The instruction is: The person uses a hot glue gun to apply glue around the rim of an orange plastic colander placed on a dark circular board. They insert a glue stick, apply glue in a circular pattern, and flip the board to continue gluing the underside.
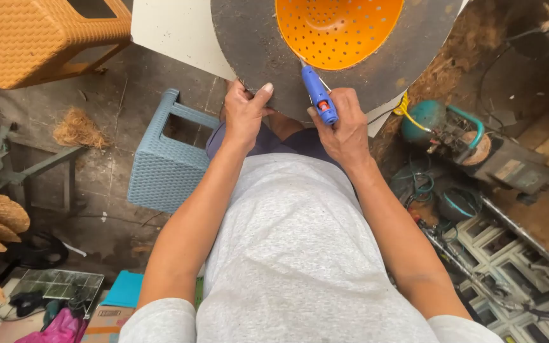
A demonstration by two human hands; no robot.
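Left hand pinching the rim of the dark round board, steadying it. Right hand wrapped around the blue glue gun, nozzle tipped up to where the orange colander meets the board, just beyond the fingers.

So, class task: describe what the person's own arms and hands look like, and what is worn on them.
Both arms are bare from the upper arm down, below short light grey sleeves of a T-shirt. The left hand and right hand wear no gloves, and no rings, watch or bracelets show.
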